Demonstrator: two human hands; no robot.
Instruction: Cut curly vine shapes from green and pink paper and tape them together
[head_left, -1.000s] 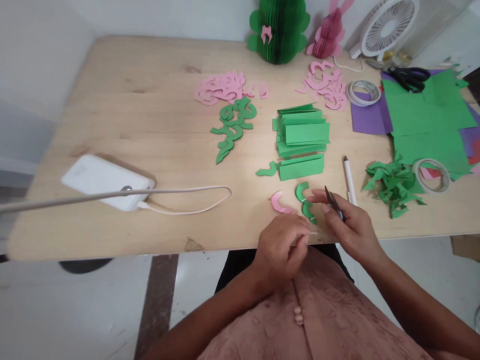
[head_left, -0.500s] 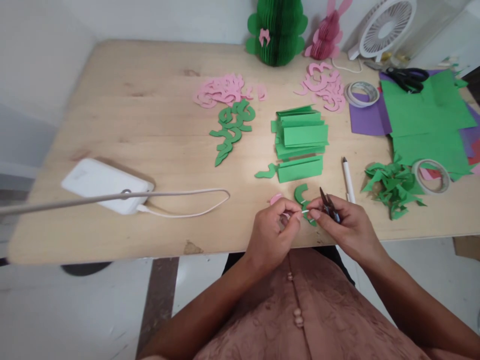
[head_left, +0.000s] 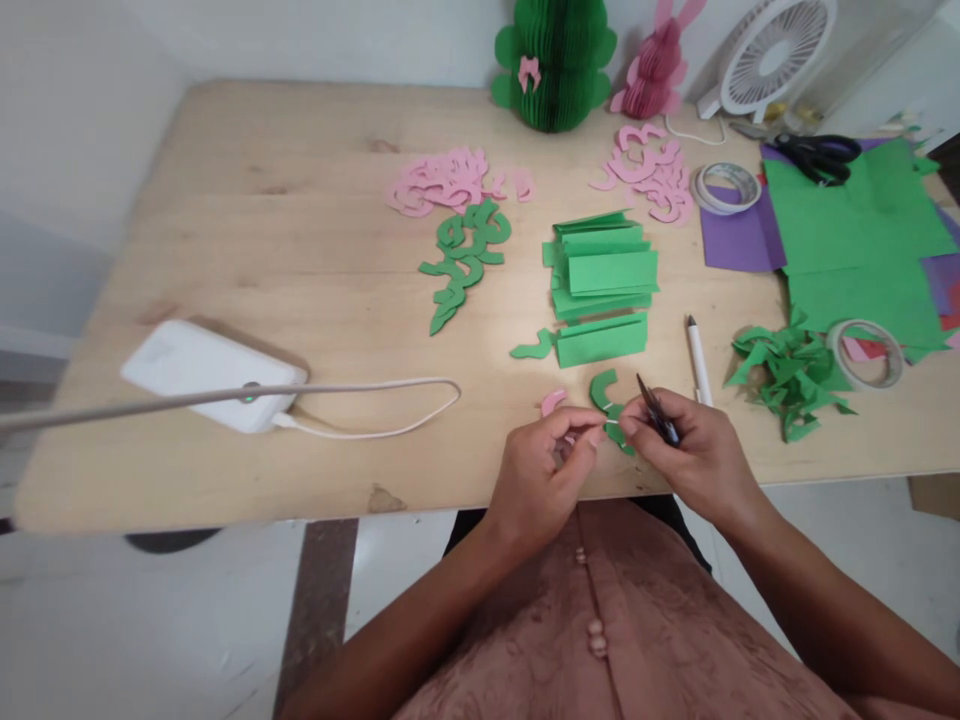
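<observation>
My left hand point(head_left: 538, 468) pinches one end of a thin white strip point(head_left: 612, 421), which may be tape. The other end meets the thumb and finger of my right hand point(head_left: 686, 450), whose fingers are also closed around small dark scissors point(head_left: 655, 408), blades pointing up and away. Just beneath the strip lies a curved green paper piece point(head_left: 603, 388) with a small white mark on it. A pink paper curve point(head_left: 553, 401) is partly covered by my left hand.
Folded green paper strips point(head_left: 611, 273) lie ahead, with green cutouts point(head_left: 466, 255) and pink cutouts point(head_left: 446, 182) beyond. Right are a white pen point(head_left: 697, 360), green scraps point(head_left: 787, 370), tape rolls point(head_left: 868, 381) and black scissors point(head_left: 814, 158). A cabled white power bank point(head_left: 214, 375) sits left.
The scissors in my right hand have turned slightly, and their blades now look together. Both hands stay almost in place, with the white strip still between them.
</observation>
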